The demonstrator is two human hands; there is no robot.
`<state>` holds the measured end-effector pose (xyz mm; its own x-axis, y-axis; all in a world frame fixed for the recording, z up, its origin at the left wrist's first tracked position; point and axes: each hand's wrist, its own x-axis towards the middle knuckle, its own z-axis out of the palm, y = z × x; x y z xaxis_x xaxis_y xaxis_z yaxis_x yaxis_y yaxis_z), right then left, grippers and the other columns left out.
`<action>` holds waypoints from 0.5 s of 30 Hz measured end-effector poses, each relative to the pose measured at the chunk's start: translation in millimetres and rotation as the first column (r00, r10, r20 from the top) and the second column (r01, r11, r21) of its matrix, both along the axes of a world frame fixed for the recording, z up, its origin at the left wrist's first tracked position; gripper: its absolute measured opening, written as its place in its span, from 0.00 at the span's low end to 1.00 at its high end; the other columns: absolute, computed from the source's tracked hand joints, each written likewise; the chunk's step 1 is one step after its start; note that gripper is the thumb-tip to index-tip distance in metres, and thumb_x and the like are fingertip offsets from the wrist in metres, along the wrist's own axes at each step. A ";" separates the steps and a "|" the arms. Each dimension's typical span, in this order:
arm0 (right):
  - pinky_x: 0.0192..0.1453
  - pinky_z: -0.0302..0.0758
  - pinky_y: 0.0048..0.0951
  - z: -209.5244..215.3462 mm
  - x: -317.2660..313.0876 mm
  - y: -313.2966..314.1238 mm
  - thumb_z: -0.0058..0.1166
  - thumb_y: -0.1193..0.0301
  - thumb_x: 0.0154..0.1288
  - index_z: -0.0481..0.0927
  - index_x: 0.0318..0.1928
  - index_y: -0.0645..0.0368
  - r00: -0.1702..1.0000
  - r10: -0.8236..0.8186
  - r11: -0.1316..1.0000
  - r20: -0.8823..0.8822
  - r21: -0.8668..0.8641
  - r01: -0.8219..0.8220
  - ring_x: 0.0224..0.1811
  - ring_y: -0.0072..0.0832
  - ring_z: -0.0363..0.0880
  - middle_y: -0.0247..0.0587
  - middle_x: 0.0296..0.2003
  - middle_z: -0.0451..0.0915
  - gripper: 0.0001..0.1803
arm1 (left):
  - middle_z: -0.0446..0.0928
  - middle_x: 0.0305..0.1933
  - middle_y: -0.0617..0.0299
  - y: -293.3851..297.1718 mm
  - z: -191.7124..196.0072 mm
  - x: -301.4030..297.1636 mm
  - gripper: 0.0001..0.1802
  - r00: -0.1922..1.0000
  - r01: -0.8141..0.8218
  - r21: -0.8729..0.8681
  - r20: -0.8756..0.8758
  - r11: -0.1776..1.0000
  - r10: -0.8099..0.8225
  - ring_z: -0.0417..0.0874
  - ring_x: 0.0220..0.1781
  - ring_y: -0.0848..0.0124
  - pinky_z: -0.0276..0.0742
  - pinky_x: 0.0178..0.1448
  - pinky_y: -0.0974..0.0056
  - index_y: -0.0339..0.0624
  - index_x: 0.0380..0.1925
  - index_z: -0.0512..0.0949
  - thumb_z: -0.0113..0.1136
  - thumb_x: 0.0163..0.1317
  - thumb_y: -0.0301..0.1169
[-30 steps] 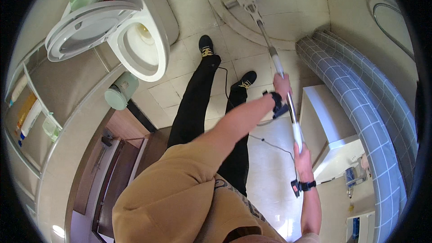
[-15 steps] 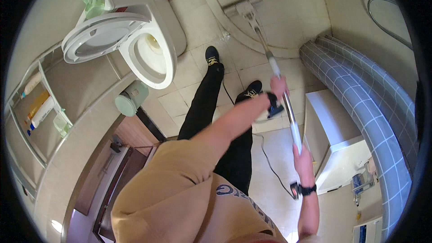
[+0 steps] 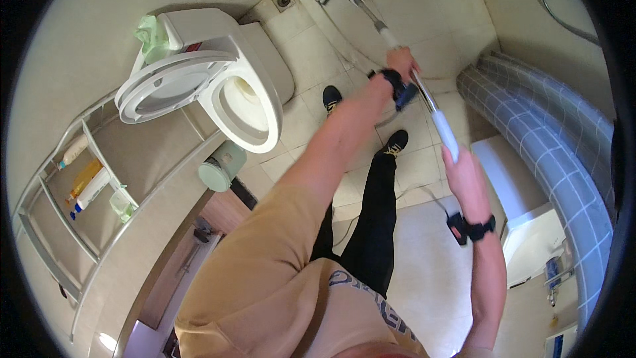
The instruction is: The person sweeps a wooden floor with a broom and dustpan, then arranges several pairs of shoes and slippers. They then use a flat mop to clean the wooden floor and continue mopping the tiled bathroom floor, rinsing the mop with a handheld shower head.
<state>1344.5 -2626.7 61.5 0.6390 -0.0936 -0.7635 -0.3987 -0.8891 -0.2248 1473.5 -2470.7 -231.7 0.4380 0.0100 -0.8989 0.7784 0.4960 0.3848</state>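
Observation:
A long-handled floor mop [image 3: 445, 134] with a wide, flat grey-and-white head slants across the upper right. Its head rests on the tiled floor inside the shower corner, near a drain. My left hand [image 3: 401, 64] is wrapped around the pole partway down, arm stretched forward. Closer to my body, my right hand [image 3: 466, 176] is closed on the pale grip at the top end of the handle. A black strap with a small device sits on each wrist.
A toilet [image 3: 250, 116] with raised lid stands at left, a pale green bin [image 3: 223, 164] beside it. A low raised curb [image 3: 324, 23] borders the shower floor. At right hangs a blue checked curtain [image 3: 530, 106] over a white cabinet [image 3: 513, 172]. A wall rack [image 3: 99, 219] holds bottles.
The mop head has moved away from me and left, toward the far drain. Both hands have gone forward with the handle, and my view has shifted a little.

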 end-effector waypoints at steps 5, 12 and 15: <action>0.43 0.81 0.56 -35.4 -26.6 73.5 0.50 0.48 0.74 0.82 0.41 0.68 0.982 -0.185 0.978 -0.028 0.092 0.187 0.41 0.62 0.84 0.67 0.35 0.83 0.29 | 0.71 0.24 0.55 82.9 -19.3 15.6 0.07 0.970 0.242 -0.003 -0.017 0.970 -0.242 0.75 0.23 0.60 0.79 0.29 0.48 0.39 0.39 0.68 0.52 0.71 0.31; 0.47 0.78 0.58 -49.4 -136.0 75.6 0.48 0.52 0.77 0.77 0.42 0.68 0.936 -0.340 0.888 -0.090 0.298 0.351 0.43 0.66 0.81 0.70 0.37 0.82 0.26 | 0.76 0.28 0.54 92.4 7.5 -112.0 0.15 0.771 0.625 0.119 0.059 0.771 -0.634 0.86 0.29 0.58 0.85 0.27 0.52 0.37 0.44 0.65 0.58 0.72 0.36; 0.41 0.75 0.56 -34.8 -203.2 28.6 0.51 0.53 0.76 0.76 0.40 0.65 0.906 -0.411 0.840 -0.101 0.344 0.419 0.39 0.66 0.80 0.67 0.34 0.81 0.23 | 0.76 0.31 0.55 50.7 20.1 -185.6 0.19 0.716 0.698 0.012 0.036 0.716 -0.698 0.84 0.26 0.61 0.85 0.28 0.53 0.40 0.46 0.60 0.61 0.70 0.36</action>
